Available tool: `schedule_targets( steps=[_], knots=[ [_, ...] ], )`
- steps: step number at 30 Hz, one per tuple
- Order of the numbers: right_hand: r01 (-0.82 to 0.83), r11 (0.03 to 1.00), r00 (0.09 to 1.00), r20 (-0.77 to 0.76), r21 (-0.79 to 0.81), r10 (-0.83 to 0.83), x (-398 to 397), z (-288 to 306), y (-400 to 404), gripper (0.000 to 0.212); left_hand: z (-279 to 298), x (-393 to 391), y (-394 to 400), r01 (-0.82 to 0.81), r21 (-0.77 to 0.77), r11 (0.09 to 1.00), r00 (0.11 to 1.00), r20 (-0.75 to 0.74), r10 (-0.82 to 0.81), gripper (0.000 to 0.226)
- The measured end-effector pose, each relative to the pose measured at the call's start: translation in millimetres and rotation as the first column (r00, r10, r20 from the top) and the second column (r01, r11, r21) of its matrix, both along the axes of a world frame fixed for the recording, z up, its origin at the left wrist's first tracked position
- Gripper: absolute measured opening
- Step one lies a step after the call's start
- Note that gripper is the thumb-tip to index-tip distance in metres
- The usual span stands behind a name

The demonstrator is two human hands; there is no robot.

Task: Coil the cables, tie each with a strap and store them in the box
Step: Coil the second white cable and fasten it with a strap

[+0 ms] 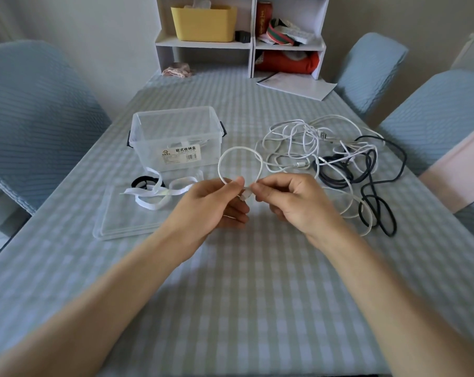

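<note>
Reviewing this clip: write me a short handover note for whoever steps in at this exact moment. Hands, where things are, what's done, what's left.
Left hand and right hand each pinch the white cable, forming one first loop above the table.
The rest of that cable trails into the tangled pile of cables, white and dark, on the right.
Clear box is open; something pale lies inside, unclear what. Its lid lies in front of it.
Straps, white and black, rest on the lid.
Done: coiling just started.
Left: finish the coil, strap it, box it, repeat for the pile.

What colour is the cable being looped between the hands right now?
White. The looped cable shows best in the head view, pinched by the left hand and right hand.
</note>
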State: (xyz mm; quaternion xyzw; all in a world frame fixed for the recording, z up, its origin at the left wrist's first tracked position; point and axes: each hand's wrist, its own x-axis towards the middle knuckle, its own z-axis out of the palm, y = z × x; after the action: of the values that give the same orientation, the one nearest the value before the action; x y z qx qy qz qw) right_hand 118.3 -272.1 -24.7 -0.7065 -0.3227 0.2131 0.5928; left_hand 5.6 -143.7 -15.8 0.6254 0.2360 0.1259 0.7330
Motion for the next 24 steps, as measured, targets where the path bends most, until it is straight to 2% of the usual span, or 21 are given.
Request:
schedule_targets(
  steps=[5, 9, 13, 18, 22, 24],
  knots=[
    [-0.07, 0.996, 0.997, 0.038, -0.054, 0.072, -4.0, 0.0, 0.5, 0.005, -0.3, -2.9, 3.6, 0.009, 0.018, 1.0, 1.0, 0.015, -0.009, 0.013],
    [-0.023, 0.991, 0.988, 0.15, -0.129, 0.043, 1.4, -1.1, -3.1, 0.002, -0.7, -1.5, 5.2, -0.102, 0.053, 0.993, 0.994, 0.036, 0.1, 0.008],
    [-0.039, 0.966, 0.973, 0.211, -0.254, 0.095, 8.5, 0.2, -11.8, 0.002, 2.4, -2.4, 14.4, -0.217, 0.108, 0.97, 0.976, 0.043, 0.214, 0.01],
    [0.1, 0.937, 0.889, 0.453, -0.336, 0.068, 12.1, 5.2, -16.0, 0.009, 6.4, -5.9, 20.9, -0.212, 0.074, 0.975, 0.977, 0.044, 0.209, 0.01],
    [-0.012, 0.891, 0.91, 0.364, -0.454, 0.198, 4.5, 6.0, -13.7, 0.01, 7.8, -5.6, 16.7, -0.221, 0.002, 0.975, 0.971, 0.09, 0.22, 0.009],
    [-0.016, 0.852, 0.902, 0.359, -0.524, 0.238, 2.8, 4.2, -13.2, 0.008, 7.5, -5.6, 14.7, -0.231, -0.008, 0.973, 0.967, 0.105, 0.231, 0.009]
  ],
)
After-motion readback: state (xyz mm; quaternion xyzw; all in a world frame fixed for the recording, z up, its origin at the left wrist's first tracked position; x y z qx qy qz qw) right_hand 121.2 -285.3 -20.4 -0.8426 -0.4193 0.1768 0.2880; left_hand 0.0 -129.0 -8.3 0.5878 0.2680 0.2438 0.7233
